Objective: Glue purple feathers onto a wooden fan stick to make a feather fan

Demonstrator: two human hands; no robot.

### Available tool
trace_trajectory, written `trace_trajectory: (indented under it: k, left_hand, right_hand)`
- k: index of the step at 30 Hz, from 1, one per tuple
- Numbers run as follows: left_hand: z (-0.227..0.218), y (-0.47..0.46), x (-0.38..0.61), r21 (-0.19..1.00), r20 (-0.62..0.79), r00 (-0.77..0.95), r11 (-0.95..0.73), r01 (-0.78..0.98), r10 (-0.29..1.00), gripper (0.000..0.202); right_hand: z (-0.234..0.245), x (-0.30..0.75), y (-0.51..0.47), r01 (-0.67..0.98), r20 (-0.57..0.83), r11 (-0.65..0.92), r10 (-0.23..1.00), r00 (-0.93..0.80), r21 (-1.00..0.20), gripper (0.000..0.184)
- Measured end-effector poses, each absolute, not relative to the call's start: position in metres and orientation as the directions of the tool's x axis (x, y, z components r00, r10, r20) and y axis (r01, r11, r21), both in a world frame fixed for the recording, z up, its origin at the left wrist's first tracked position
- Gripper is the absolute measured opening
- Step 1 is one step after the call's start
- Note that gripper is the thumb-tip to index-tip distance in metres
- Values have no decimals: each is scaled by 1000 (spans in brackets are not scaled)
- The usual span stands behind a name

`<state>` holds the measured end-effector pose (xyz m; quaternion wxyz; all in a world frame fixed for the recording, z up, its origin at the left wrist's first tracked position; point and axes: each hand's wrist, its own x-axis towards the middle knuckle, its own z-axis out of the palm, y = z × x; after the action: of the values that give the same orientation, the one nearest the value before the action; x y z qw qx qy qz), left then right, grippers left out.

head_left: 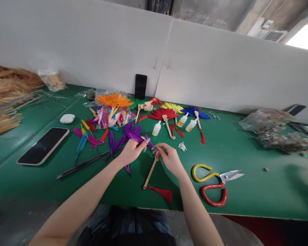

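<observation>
My left hand (pixel 131 149) is closed in a pinch on a purple feather (pixel 135 136), near the middle of the table. Facing it, my right hand (pixel 168 158) has its fingers pressed together at the feather's thin quill end. Just under those fingers is the top of a wooden fan handle (pixel 150 173); its upper end is partly hidden by my hand. A red tassel (pixel 165 194) trails from the handle's lower end on the green table. Loose purple feathers (pixel 115 141) lie left of and behind my left hand.
Large scissors (pixel 217 184) lie right of my right hand. Behind are small white beads (pixel 182 146), glue bottles (pixel 156 128) and finished feather fans, including a red one (pixel 164 115). Tweezers (pixel 83 164), coloured feathers (pixel 81 145) and a phone (pixel 43 146) lie left. Plastic bags (pixel 274 131) sit right.
</observation>
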<state>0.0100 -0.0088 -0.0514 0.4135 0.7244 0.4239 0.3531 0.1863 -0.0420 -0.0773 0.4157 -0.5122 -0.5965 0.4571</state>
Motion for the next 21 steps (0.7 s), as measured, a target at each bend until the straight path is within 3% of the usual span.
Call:
trace_trajectory:
  k: [7,21]
  left_hand:
    - [-50,-11,10,937,125,409,-243,251,904,39]
    - [-57,-5,6,981,87,344,-140,132,935,42]
  right_hand:
    - [-73,188,-41,129,-2,11,995,-100,-992,29]
    - [-70,191,-39,-141,-76,-109,972,-221,-984,36]
